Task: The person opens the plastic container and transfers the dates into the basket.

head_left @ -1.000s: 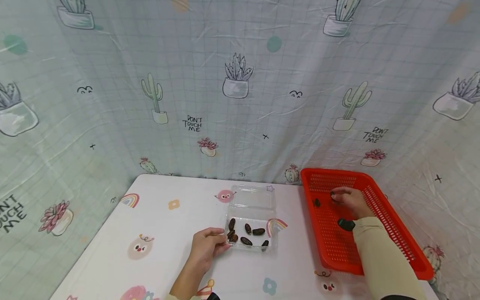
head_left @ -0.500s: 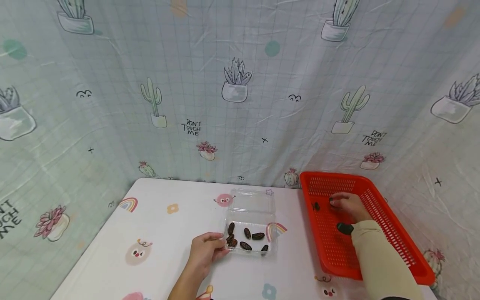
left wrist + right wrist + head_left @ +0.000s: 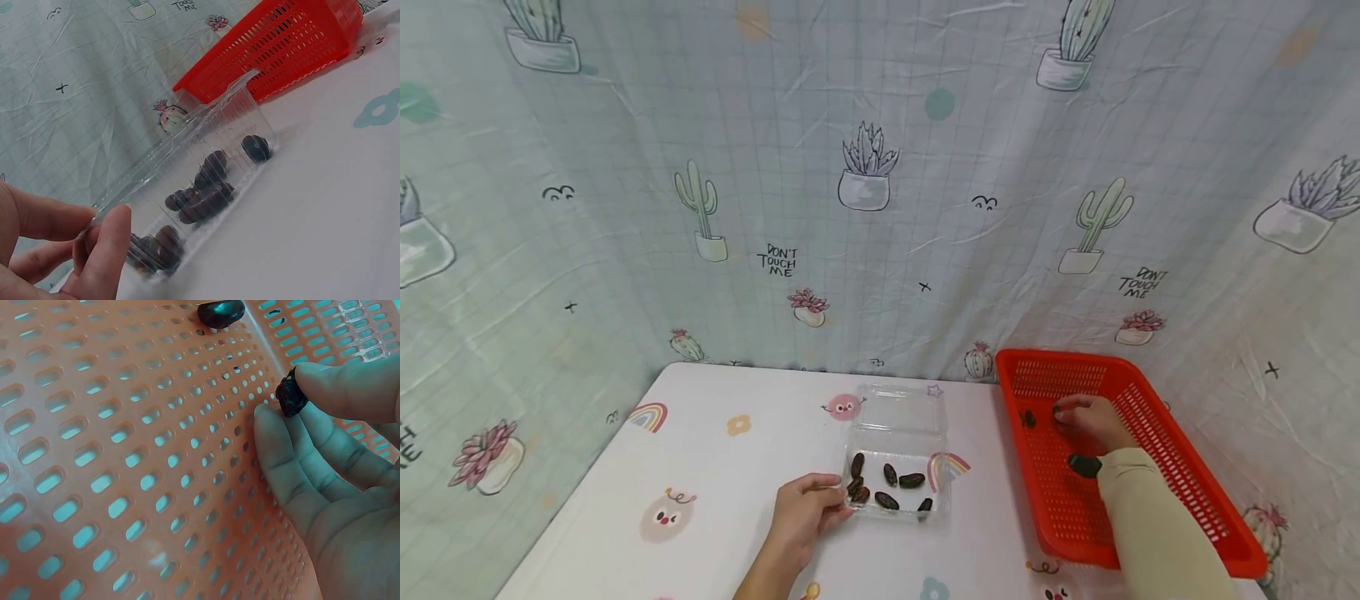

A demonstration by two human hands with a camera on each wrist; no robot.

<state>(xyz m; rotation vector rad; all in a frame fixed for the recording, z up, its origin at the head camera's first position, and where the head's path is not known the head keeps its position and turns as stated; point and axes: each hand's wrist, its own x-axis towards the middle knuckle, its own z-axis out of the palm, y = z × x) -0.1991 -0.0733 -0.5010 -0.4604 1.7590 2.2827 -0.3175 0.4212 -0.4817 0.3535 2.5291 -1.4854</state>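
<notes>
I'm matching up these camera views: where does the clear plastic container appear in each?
Head: the clear plastic container sits below centre, the left hand gripping its left edge.
Left wrist: slanting from lower left up past the centre.
Right wrist: not in it.
Shared landmark: the red basket, visible in all three.

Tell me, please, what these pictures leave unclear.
Head view: most of the held dark piece, covered by the right hand; part of the red basket, behind the sleeve.
Left wrist: nearest pieces in the clear box, blurred, partly behind the left hand.
Right wrist: loose piece, cut off by the top edge.
</notes>
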